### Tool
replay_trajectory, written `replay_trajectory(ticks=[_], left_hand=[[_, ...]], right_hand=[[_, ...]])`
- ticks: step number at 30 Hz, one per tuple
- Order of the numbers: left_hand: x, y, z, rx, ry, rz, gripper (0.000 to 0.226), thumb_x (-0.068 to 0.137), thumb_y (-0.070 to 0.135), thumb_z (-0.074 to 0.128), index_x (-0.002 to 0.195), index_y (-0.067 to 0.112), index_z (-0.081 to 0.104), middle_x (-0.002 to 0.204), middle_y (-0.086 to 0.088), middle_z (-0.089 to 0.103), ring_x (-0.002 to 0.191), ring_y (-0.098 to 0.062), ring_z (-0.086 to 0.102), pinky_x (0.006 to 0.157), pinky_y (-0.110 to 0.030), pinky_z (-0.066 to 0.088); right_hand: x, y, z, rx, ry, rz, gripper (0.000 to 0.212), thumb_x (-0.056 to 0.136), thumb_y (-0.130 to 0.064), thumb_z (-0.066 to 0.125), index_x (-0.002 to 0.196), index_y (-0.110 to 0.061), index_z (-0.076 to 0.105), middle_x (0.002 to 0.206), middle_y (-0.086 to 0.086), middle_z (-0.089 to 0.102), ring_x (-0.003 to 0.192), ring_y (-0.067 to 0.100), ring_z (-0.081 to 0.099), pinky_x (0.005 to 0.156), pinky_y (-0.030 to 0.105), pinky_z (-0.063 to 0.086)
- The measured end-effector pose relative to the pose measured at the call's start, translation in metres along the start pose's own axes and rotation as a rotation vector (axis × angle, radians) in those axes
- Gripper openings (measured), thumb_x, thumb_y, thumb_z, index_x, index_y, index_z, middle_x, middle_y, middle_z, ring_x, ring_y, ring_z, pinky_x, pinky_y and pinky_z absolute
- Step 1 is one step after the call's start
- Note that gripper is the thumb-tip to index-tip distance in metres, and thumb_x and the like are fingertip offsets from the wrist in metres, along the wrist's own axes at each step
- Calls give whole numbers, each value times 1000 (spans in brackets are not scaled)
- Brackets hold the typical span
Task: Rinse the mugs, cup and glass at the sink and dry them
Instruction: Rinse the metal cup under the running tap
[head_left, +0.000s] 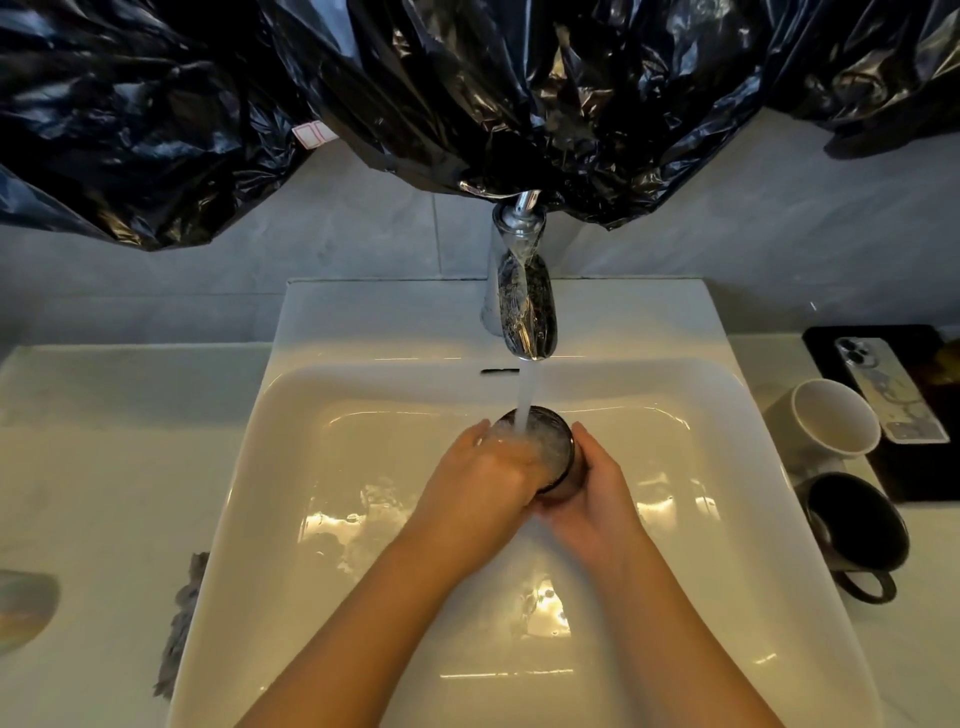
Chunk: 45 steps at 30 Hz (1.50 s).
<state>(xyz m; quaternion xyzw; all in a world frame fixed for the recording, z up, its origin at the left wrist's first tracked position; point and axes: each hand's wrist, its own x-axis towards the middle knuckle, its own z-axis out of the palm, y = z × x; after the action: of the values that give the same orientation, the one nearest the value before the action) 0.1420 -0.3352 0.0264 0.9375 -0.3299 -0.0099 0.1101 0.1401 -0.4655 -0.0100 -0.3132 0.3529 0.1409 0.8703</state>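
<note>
Two bare forearms reached up from the bottom edge into the white sink. The right hand had its grip wrapped round the right side of a dark glass, fingers curled about its wall and one fingertip showing at the far rim. The left hand cupped the glass from the left, its grip curled over the rim; most of its fingers were lost in foaming water, so I could not tell how deep they went inside. The glass was held mouth-up over the middle of the basin, straight beneath the chrome tap. A white stream of water fell from the spout into its mouth and frothed over the left hand.

On the tabletop to the right of the sink stood a white mug and, just nearer, a dark mug with its handle toward the camera. Behind them a phone lay face down on a black tray. A grey cloth lay against the sink's left edge. Black plastic sheeting hung across the wall above.
</note>
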Motion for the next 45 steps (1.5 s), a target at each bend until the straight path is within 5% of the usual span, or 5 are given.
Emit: replay_trajectory(ticks=[6, 14, 21, 27, 45], left_hand=[[5, 6, -16, -23, -40, -64, 35, 71, 30, 81, 101, 17, 68, 89, -4, 71, 80, -24, 68, 73, -32, 53], [6, -2, -3, 146, -71, -3, 31, 63, 15, 83, 91, 23, 74, 84, 2, 73, 80, -17, 68, 110, -43, 36], [7, 14, -17, -18, 111, -77, 45, 67, 20, 80, 108, 25, 62, 86, 1, 72, 84, -24, 69, 94, -40, 47], [6, 0, -20, 177, 66, 47, 36, 40, 3, 88, 60, 23, 68, 55, 4, 63, 56, -17, 63, 103, -60, 35], [4, 12, -25, -97, 129, -52, 32, 69, 16, 79, 98, 19, 65, 82, -2, 70, 80, -25, 67, 84, -34, 52]], right_hand=[[-6, -2, -4, 66, -136, -65, 43, 95, -26, 43, 67, -14, 74, 69, 5, 72, 60, 18, 69, 52, 26, 43], [-7, -9, 4, -54, -72, -23, 54, 98, -52, 43, 118, -8, 66, 105, 17, 74, 86, 25, 74, 61, 31, 57], [-15, -7, -2, 90, -186, -10, 62, 100, -34, 35, 56, -14, 73, 63, 2, 68, 55, 14, 65, 52, 19, 41], [-9, -8, 9, -63, -166, 60, 69, 90, -63, 39, 117, -7, 70, 116, 18, 70, 106, 28, 69, 92, 40, 52], [-19, -10, 4, 31, -247, -33, 59, 98, -33, 35, 60, -14, 77, 65, 7, 70, 57, 20, 66, 65, 34, 36]])
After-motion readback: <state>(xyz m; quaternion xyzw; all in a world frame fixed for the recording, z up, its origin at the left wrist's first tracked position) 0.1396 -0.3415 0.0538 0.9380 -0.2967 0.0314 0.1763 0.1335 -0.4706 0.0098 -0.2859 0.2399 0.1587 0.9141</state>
